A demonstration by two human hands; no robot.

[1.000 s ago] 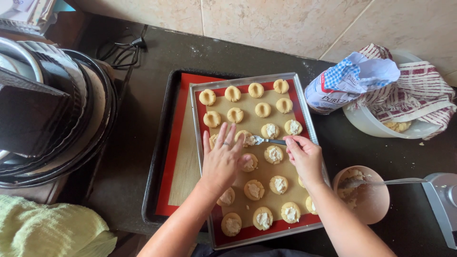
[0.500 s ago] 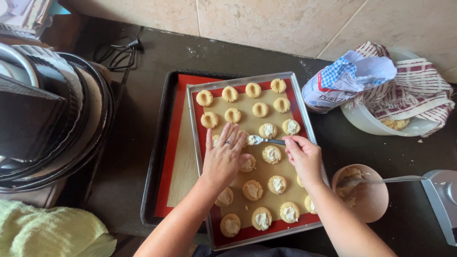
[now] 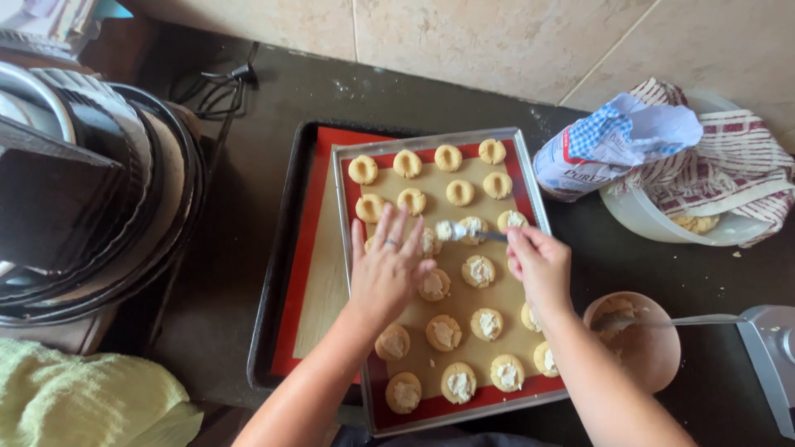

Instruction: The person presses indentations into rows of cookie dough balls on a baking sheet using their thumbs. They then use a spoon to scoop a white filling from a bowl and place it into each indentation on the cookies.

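R hand [image 3: 540,266] has its fingers closed round a spoon [image 3: 470,234]; the handle runs roughly left-right, w/ the bowl end pointing left and carrying white filling just over a cookie [image 3: 472,226] in the third row. L hand [image 3: 386,266] is spread flat, fingers open, holding nothing, resting on the tray [image 3: 431,142] just left of the spoon tip, fingertips near that same cookie. So the spoon tip sits btwn the two hands, L hand nearer the tip. Filled cookies lie toward the near edge; plain ones fill the far rows.
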